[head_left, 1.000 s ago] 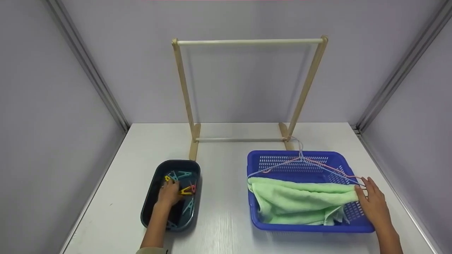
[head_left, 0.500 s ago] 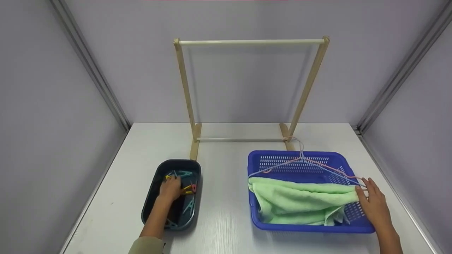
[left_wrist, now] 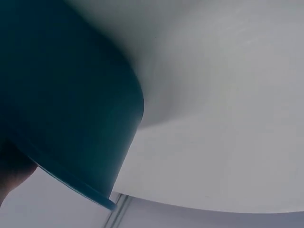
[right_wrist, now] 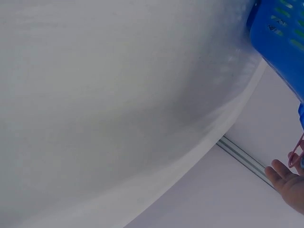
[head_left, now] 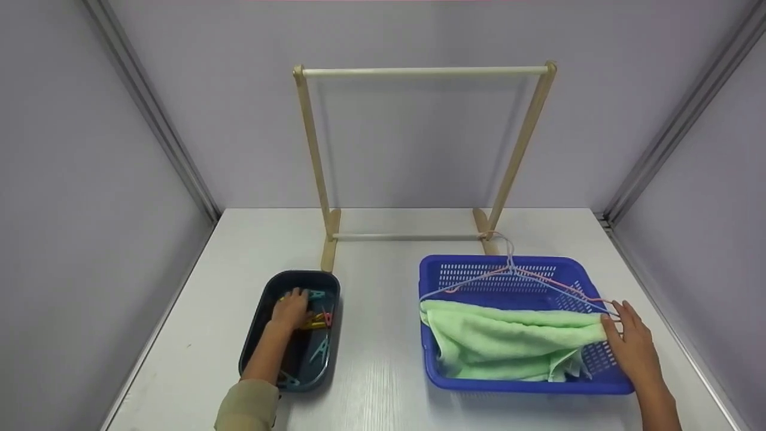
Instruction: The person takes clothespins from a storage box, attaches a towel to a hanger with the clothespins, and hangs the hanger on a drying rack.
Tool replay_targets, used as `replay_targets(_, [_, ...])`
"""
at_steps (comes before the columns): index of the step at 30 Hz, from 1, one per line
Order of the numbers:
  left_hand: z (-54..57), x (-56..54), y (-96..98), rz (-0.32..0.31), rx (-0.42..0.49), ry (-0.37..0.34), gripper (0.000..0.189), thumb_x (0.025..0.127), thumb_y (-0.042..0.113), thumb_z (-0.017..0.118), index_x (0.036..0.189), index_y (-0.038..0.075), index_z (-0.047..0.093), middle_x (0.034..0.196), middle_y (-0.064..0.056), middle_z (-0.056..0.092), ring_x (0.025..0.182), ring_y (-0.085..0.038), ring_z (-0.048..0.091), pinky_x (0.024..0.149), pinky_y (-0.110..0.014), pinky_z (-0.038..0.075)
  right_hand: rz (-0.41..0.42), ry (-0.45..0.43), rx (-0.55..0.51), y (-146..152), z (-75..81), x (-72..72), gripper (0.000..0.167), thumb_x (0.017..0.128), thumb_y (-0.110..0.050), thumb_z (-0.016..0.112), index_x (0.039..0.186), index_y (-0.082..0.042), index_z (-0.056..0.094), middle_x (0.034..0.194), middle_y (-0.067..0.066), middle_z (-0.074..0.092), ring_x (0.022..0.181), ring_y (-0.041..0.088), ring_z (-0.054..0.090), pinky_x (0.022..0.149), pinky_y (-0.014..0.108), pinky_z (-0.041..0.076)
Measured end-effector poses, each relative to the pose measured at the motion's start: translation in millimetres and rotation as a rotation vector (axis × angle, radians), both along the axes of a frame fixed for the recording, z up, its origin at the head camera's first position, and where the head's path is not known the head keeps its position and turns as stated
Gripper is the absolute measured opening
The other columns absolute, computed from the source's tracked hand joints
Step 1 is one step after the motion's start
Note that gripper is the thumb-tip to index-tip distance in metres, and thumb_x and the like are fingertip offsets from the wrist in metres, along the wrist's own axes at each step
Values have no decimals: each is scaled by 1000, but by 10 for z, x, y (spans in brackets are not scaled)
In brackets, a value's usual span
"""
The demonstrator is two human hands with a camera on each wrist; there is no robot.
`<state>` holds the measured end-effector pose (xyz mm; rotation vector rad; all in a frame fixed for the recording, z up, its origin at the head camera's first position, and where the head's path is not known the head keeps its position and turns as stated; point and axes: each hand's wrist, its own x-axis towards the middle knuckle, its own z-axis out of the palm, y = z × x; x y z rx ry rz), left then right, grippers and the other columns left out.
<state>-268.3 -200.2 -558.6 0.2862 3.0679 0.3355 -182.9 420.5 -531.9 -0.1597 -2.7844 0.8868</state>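
In the head view my left hand (head_left: 291, 310) reaches down into a dark tray (head_left: 246, 350) of plastic clothespins. Its fingertips are over the far clips, and whether they pinch one is hidden. Near the hand lie a yellow clothespin (head_left: 315, 324), a red one (head_left: 328, 317) and a teal one (head_left: 320, 349). My right hand (head_left: 635, 347) lies at the right rim of a blue basket (head_left: 526, 388), its extended fingers touching the ends of a pink hanger (head_left: 553, 281) and a blue hanger (head_left: 473, 281). A light green towel (head_left: 508, 335) lies in the basket beside the thumb.
Behind the tray and basket stands a wooden rack with a white top bar (head_left: 419, 72). The hanger hooks reach toward its right foot (head_left: 482, 221). Grey panels (head_left: 90, 209) enclose the white table (head_left: 377, 299). The left wrist view shows the tray's outer wall (left_wrist: 71, 95).
My left hand has slid slightly forward in the tray and now covers the far clips. Clips near it have shifted a little. The right hand, basket and towel have stayed put.
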Motion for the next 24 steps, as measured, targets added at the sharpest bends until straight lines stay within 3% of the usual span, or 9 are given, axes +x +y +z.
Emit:
replay_targets(9, [-48,-44,-15,-44,-55,42,37,80,10,69,111,-8,58,106,-26,57,98,-40,53,81,-52,45,-1,-8,-6,1,1,0,59,100,-35,34,139,7,25,143,31,15,122,58,15,88,72,15])
replay_targets(17, [-18,-62,-21,-22,-53,27,36,77,5,70,109,-7,59,104,-25,58,98,-40,53,81,-53,44,-2,-11,-2,-3,3,-9,59,100,-35,34,139,7,25,143,32,15,122,58,15,88,72,15])
replay_targets(21, [-48,-80,-20,-12,-47,30,27,75,1,69,100,-7,61,95,-22,60,92,-39,55,78,-52,46,-5,-12,1,3,-2,1,59,100,-35,34,139,7,25,143,32,15,122,58,15,88,72,15])
replay_targets(22, [-75,-86,-26,-20,-58,66,24,73,1,69,95,-6,61,90,-20,61,86,-37,56,73,-51,47,-5,-12,2,3,-3,2,59,100,-35,34,139,7,25,143,32,15,122,58,15,88,72,15])
replay_targets(24, [-89,-92,-27,-12,-73,71,20,72,0,69,90,-5,61,85,-19,61,83,-35,56,71,-49,48,-5,-13,6,0,-8,3,59,100,-36,34,139,7,25,143,32,15,122,58,15,88,72,15])
